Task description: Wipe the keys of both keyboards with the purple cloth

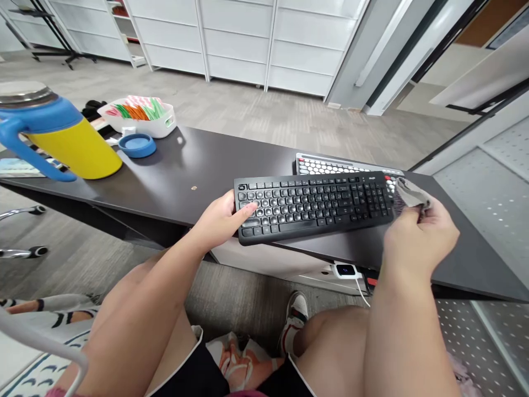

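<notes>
A black keyboard lies near the front edge of a dark desk. My left hand grips its left end, thumb lying on the keys. My right hand is closed on a grey cloth bunched against the keyboard's right end. Behind the black keyboard sits a second keyboard with round white and red keys, partly hidden.
A yellow jug with a blue lid and handle stands at the desk's left end. Beside it are a blue round lid and a white tray of coloured packets. A white charger hangs under the desk. White cabinets line the back.
</notes>
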The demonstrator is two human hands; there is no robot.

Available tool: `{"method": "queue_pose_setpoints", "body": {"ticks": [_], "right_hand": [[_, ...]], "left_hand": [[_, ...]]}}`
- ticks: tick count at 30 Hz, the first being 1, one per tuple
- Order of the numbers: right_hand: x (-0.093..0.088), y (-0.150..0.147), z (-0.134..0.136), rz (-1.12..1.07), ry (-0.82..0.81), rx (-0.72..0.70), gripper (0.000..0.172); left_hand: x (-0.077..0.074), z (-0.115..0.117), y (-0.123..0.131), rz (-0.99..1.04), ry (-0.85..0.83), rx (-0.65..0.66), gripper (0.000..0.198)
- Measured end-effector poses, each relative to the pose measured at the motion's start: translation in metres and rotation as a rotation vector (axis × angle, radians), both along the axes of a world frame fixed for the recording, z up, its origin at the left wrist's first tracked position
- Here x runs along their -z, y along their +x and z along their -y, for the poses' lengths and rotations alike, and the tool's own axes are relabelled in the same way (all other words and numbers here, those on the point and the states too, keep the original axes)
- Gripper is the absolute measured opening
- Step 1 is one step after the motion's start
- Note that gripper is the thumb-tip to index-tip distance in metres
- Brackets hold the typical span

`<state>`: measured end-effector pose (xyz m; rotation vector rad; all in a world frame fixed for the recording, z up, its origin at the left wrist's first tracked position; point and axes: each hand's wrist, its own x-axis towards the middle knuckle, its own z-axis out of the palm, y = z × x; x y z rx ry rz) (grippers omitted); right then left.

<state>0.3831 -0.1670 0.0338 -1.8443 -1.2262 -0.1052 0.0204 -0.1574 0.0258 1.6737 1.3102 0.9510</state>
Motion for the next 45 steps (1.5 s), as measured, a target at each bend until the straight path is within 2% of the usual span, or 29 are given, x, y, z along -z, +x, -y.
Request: {"method": "queue_pose_setpoints", "body": {"ticks": [3,6,9,17,39,45], "right_hand": [[0.007,0.005,0.000,0.171,-0.140,0.156,0.048],[0.015,-0.008,-0.007,0.227,-0.367,0.106,0.048],[0.018,-0.025,-0.014,0.263,-0.462,0.080,0.048],[0.017,-0.042,-0.019,0.279,-0.417,0.018,0.049],[0.017,-0.046,-0.014,0.272,-0.386,-0.014,0.049],[0.014,-0.056,-0.010,0.308,-0.373,-0.034,0.047]], "left_hand": [[0.001,0.000,0.004,0.083,-0.018,-0.029,0.045],[0.001,0.000,0.007,0.137,-0.030,-0.047,0.045],[0.002,0.000,0.008,0.145,-0.037,-0.075,0.045],[0.003,0.000,0.005,0.152,0.016,-0.182,0.040],[0.002,-0.001,0.003,0.066,0.004,-0.169,0.039],[0.003,0.000,0.002,0.045,0.012,-0.174,0.038]]}}
